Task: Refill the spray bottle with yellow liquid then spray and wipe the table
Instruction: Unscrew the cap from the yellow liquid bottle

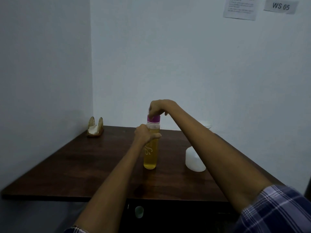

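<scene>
Head view shows your right hand (159, 107) directly above the bottle (151, 147), its fingers (152, 113) curled down and pinching the purple cap (153, 119) from the top. Your left hand (146, 134) sits just below those fingers, wrapped round the upper body of the bottle under the cap. The bottle stands upright on the tabletop (84, 165), its long axis running straight down from your right fingers, with yellow liquid filling most of it. So the cap's turning axis lines up with your right wrist, and the left grip is what stops the body from spinning. Judging from this, the step in hand is working the cap. A white container (193, 161), partly hidden behind your right forearm, stands to the right of both hands, near the bottle but apart from it; whether it is the spray bottle you cannot tell.
</scene>
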